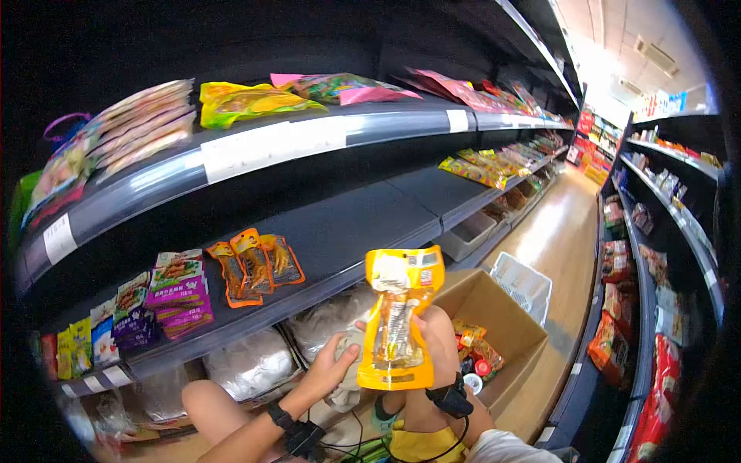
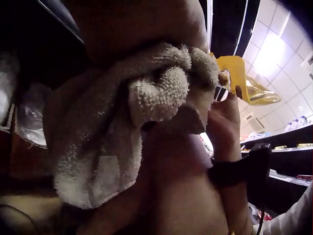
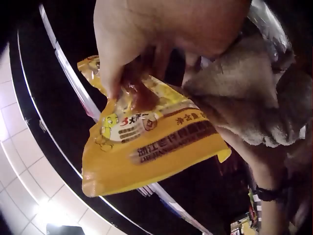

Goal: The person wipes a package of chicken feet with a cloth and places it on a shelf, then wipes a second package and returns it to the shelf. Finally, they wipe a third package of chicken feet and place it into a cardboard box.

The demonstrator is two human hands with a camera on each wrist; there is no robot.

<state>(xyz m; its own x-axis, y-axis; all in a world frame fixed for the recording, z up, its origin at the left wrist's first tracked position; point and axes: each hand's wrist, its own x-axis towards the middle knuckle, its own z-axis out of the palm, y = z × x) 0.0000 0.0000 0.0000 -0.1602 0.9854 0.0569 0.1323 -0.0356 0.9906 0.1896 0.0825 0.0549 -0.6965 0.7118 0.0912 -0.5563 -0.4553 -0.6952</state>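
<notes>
My right hand (image 3: 166,29) pinches a yellow vacuum-sealed snack packet (image 1: 397,324) by its middle. The packet stands upright in the head view, its clear window showing brown food inside. Much of the right hand is hidden behind it there. In the right wrist view the packet's yellow printed end (image 3: 171,152) sticks out below the fingers. My left hand (image 1: 332,366) grips a bunched grey terry cloth (image 2: 102,161) just left of the packet. In the right wrist view the cloth lies close beside the right hand.
Orange-edged food packs (image 1: 251,266) and purple snack packs (image 1: 183,301) lie on the shelf ahead. A cardboard box (image 1: 513,347) with colourful packages stands at right, before a white basket (image 1: 522,282). Silvery bags (image 1: 251,363) sit below the shelf. Another stocked shelf lines the aisle's right side.
</notes>
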